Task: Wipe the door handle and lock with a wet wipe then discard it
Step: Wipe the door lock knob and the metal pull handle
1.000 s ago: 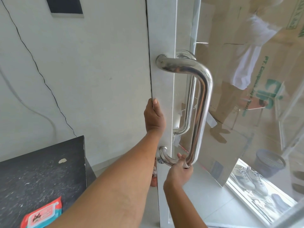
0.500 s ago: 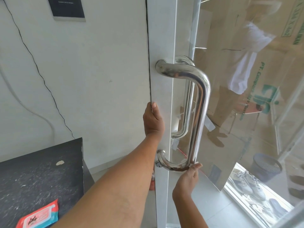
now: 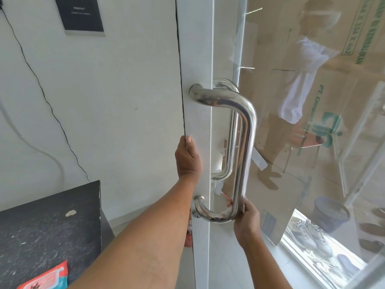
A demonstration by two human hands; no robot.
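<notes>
Handle-wiping step. Right hand (image 3: 246, 220) curls round the lower bend of the door handle (image 3: 246, 142); the wipe is hidden, so I cannot tell if it is underneath. Left hand (image 3: 188, 161) grips the door (image 3: 195, 59) by its edge. The lock (image 3: 196, 214) sits under the lower mount and is likely next, a short shift left. Wipe pack (image 3: 45, 276) lies on the dark surface (image 3: 41, 226).

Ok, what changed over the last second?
Right hand slid along the lower bend of the door handle, from near the bottom mount outward to the foot of the upright bar, keeping its grip. Left hand still holds the door edge; wipe pack unmoved on the dark counter.
</notes>
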